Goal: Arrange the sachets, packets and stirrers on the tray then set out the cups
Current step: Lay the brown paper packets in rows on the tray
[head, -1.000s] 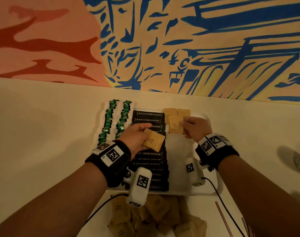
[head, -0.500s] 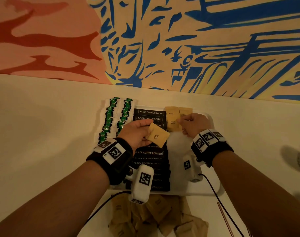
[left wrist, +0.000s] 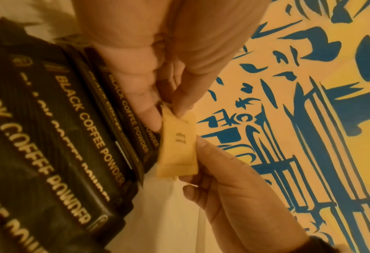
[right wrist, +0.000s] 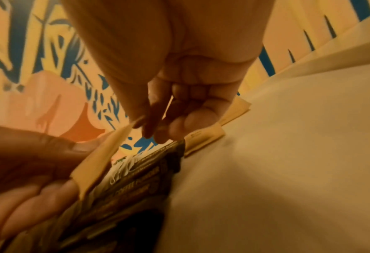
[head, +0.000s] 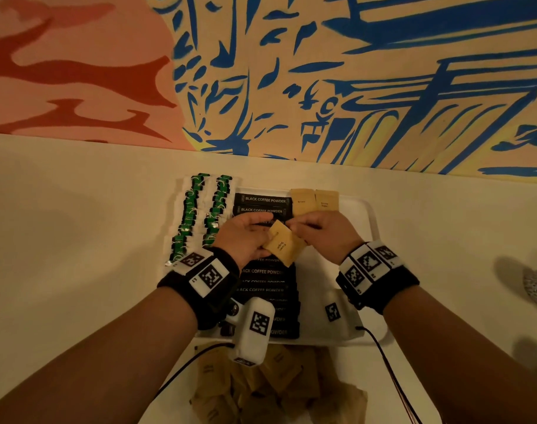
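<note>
Painted blue-and-orange mural wall ahead, pale cream counter (head: 77, 240) below it, and the white rectangular tray (head: 371, 221) sits against the wall with most of the work showing on it. Along the tray's left side, two columns of green-and-white tea sachets (head: 200, 215) are laid out; next to them runs a long overlapping column of black coffee powder packets (head: 265, 272). At the tray's far right corner, a couple of tan brown-sugar sachets (head: 314, 201) are down. I reckon I'm partway through the sugar: the tray's right half is mostly bare, and a loose heap of tan paper sachets (head: 261, 381) waits just off the tray's near edge. Thin reddish stirrers (head: 398, 384) lie off the tray's near right corner, untouched, and I see no cups set out.

Now the hands. My left hand (head: 245, 237) hovers over the middle of the coffee column, thumb and fingers pinching one tan sugar sachet (head: 281, 244) by its left edge, tilted. My right hand (head: 325, 232) has come in just beside it, fingers curled, tips at the sachet's upper corner. Whether they've actually got hold of it, I cannot tell.
</note>
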`<state>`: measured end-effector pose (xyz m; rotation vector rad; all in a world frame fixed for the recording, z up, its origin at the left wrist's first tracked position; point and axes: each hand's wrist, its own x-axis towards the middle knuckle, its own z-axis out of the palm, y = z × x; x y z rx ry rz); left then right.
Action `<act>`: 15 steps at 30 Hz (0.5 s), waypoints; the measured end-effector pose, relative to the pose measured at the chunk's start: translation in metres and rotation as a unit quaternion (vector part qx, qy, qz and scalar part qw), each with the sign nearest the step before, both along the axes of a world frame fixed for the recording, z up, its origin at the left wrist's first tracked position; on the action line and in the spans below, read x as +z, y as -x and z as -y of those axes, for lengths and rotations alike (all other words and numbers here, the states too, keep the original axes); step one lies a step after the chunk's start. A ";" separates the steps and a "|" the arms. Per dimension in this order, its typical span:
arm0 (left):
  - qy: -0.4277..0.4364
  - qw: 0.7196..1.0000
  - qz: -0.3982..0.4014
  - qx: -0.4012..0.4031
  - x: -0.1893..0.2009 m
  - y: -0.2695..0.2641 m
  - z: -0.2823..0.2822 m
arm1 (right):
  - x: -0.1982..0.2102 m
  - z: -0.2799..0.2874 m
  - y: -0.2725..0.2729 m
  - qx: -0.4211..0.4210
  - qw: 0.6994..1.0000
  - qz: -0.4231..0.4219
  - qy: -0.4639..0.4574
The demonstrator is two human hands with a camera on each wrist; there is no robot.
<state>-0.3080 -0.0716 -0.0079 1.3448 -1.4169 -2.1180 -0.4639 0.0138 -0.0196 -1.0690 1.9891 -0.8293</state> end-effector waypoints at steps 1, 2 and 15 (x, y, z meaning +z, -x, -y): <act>0.004 1.000 0.000 -0.003 0.000 0.001 -0.001 | 0.001 -0.002 -0.001 0.011 1.000 0.008 0.004; 0.006 1.000 -0.002 -0.006 0.000 0.001 -0.002 | 0.003 -0.005 -0.001 0.018 1.000 0.014 0.010; -0.087 0.996 -0.022 -0.017 0.005 0.006 -0.019 | 0.002 -0.028 0.000 -0.058 0.985 0.116 0.117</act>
